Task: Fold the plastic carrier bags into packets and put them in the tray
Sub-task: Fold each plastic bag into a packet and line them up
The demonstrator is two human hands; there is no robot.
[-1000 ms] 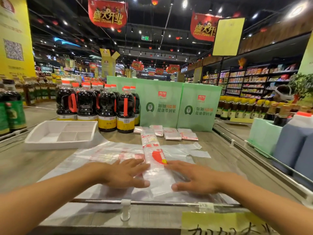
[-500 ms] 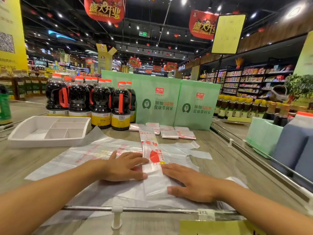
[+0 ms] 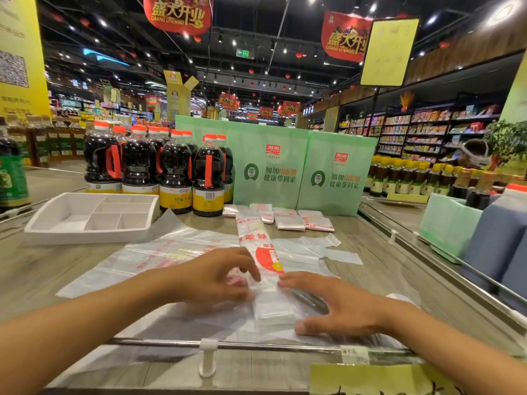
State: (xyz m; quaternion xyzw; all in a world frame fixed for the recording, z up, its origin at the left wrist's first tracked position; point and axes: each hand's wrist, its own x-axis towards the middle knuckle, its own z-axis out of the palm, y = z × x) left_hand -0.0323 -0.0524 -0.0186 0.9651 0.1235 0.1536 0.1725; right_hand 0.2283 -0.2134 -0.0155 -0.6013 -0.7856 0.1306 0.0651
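**Strip folded, packet still to make**

On the left hand the fingers are arching up, tips meeting the left edge of the long narrow strip of clear plastic carrier bag with red print. Motion blur is hiding whether they are pinching it, so I cannot tell. On the right hand the fingers are spreading wide, with the forefinger touching the strip's right edge and the thumb pressing down beside its near end.

The strip is lying in the lower middle of the frame, on flat clear plastic carrier bags spread over the wood-grain tabletop.

Several small folded bag packets are lying mid-frame at the foot of the pale green display boxes. None is showing in the white compartmented plastic tray at mid-left. So the work looks roughly midway. This strip is still needing its crosswise folds, the flat bags beneath are waiting, and every packet is yet to go into the tray.

Half a second ago both hands were lying flat beside the strip. Now the left is rising onto its fingertips and the right is fanning out.
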